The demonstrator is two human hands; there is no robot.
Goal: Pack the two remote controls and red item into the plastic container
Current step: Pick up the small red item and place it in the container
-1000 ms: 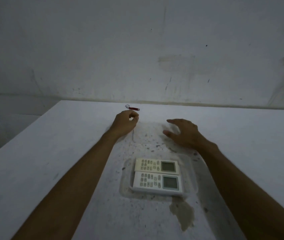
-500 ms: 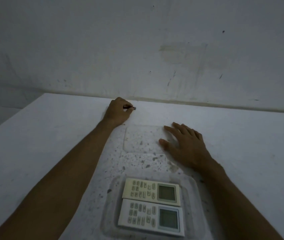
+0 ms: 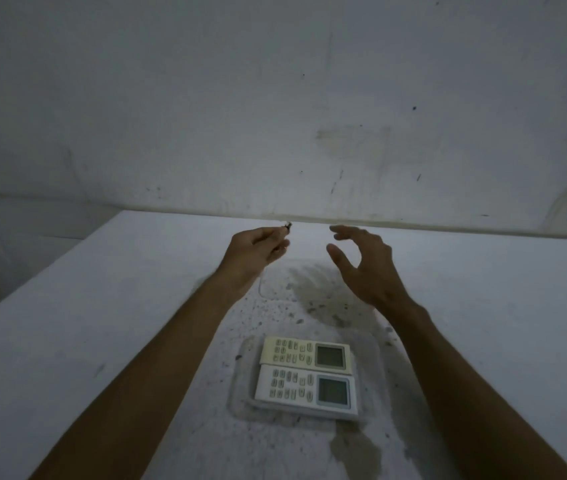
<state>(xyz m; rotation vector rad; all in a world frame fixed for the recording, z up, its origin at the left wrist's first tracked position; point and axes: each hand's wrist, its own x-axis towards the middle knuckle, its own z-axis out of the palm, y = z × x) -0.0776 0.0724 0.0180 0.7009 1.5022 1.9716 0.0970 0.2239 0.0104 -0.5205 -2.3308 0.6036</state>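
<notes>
Two white remote controls lie side by side in a shallow clear plastic container [image 3: 239, 386] near me: the far remote [image 3: 304, 352] and the near remote [image 3: 304, 389], screens to the right. My left hand [image 3: 256, 251] is raised above the table's far part, fingers pinched on the small red item [image 3: 287, 227], of which only a dark tip with a ring shows. My right hand [image 3: 361, 263] hovers beside it, fingers spread and curved, holding nothing. A clear lid [image 3: 275, 282] lies flat on the table under the hands.
The white table [image 3: 102, 323] is speckled with dark spots and has a brownish stain [image 3: 354, 452] just in front of the container. A grubby wall [image 3: 275, 116] rises right behind the table's far edge. The table's left edge drops off to a dark floor.
My left hand reached the red item at the table's far edge, closed on it and lifted it. My right hand rose off the lid and now hovers with fingers spread.
</notes>
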